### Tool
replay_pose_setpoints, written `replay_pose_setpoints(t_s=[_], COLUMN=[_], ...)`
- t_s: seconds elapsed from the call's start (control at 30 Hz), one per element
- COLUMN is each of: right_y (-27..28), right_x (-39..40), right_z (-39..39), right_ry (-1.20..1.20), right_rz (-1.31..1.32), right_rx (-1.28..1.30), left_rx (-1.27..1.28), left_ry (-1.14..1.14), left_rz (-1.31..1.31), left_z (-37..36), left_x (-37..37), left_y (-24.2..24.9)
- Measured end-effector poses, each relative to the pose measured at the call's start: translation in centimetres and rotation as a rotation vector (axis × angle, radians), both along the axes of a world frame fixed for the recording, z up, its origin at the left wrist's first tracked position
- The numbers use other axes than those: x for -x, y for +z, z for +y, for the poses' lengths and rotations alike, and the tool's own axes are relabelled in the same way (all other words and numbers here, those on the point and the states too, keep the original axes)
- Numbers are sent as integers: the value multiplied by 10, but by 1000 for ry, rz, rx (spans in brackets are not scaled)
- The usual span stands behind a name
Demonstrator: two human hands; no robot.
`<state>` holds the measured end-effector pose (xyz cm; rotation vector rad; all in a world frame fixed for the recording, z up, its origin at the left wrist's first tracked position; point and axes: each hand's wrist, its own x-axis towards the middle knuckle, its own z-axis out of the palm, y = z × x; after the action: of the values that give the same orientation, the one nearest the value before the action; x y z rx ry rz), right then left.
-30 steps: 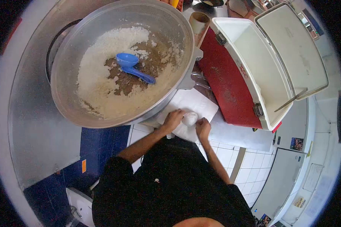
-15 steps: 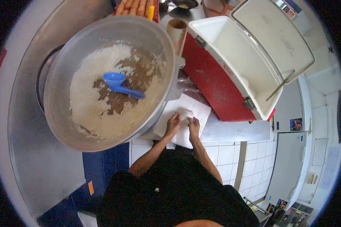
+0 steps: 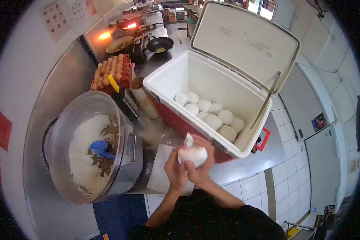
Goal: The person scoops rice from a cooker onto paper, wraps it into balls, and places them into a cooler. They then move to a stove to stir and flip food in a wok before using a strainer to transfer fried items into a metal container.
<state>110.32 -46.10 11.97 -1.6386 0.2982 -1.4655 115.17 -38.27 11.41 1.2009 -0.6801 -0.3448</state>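
Both hands holding white wrapped bundle (image 3: 192, 154) above bench (image 3: 244, 164) edge, just in front of open cooler (image 3: 212, 86). Right hand (image 3: 202, 168) cupping bundle from below, grip clamped on it. Left hand (image 3: 175, 170) pressing its left side, grip clamped too. Similar white bundles (image 3: 210, 114) lying inside cooler. Big metal pot (image 3: 90, 148) with rice and blue scoop (image 3: 102, 148) sitting at left. White paper sheet (image 3: 159, 170) lying beneath hands.

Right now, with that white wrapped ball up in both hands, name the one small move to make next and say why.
Probably carry the white wrapped ball forward over the rim of the open cooler and set it beside the white balls already inside. Both the left hand and the right hand hold it lifted just in front of the cooler, its top looks twisted shut, and the lid stands open.
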Motion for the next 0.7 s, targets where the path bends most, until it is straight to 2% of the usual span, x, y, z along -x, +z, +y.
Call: replay_pose_setpoints(t_s=[0.03,0.1,0.17,0.23,0.3,0.33,0.4,0.43,0.53,0.6,0.63,0.7], right_y=[6,33,73,101,116,117,93,74,-36,-91,-121,-138], right_x=[8,38,56,59,33,12,-49,-80,-160,-169,-178,-181], right_z=[-18,-46,-66,-95,-131,-149,-191,-212,-262,-252,-246,-224], right_ry=[83,199,288,398,447,466,398,378,245,235,280,309], right_rz=[-38,124,195,343,446,491,606,751,1117,1180,1188,1118], right_rx=[85,147,113,127,127,77,239,189,129,257,247,142], left_rx=[33,57,60,23,-182,-240,-283,-320,-471,-543,-599,-655], left_ry=[-42,-79,-56,-65,-32,-19,9,39,115,172,249,372], left_rz=[-20,-51,-204,-223,-445,-413,-361,-304,-307,-314,-359,-402], left_z=[-5,-18,-27,-31,-36,-39,-26,-15,26,51,66,89], left_x=[10,23,32,36,39,40,39,39,37,32,34,36], left_y=[7,22,34,36,24,38,23,16,23,37,47,71])
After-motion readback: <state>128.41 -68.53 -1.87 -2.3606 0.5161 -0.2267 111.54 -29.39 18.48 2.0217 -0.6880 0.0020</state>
